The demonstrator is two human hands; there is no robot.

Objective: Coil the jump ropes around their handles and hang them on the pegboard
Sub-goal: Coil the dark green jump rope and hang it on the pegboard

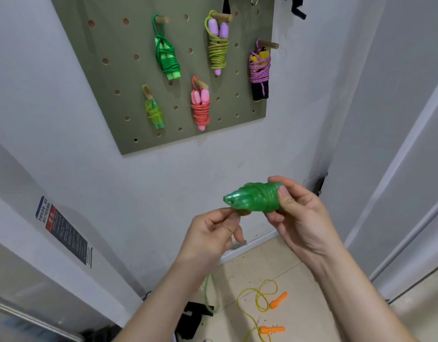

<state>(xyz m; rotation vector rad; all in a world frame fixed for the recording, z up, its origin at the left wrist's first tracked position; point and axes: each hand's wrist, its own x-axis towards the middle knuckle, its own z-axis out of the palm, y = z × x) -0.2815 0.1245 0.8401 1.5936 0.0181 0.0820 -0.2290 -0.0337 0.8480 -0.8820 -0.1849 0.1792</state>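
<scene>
A green jump rope [252, 197], coiled tight around its two glittery handles, is held in front of the wall below the olive pegboard [129, 77]. My right hand [299, 213] grips the coiled end with thumb on top. My left hand [213, 230] pinches the rope under the handle tips. Several coiled ropes hang on wooden pegs: a green one [166, 56], a purple-handled one [217, 43], a pink-corded black one [259, 70], a yellow-green one [154, 112] and a pink one [200, 107].
On the tiled floor below lie a loose yellow rope with orange handles [272, 314], a light green rope [209, 292] and a black object [190, 317]. A door frame [395, 218] stands at the right. A printed label [65, 230] sticks to the left wall.
</scene>
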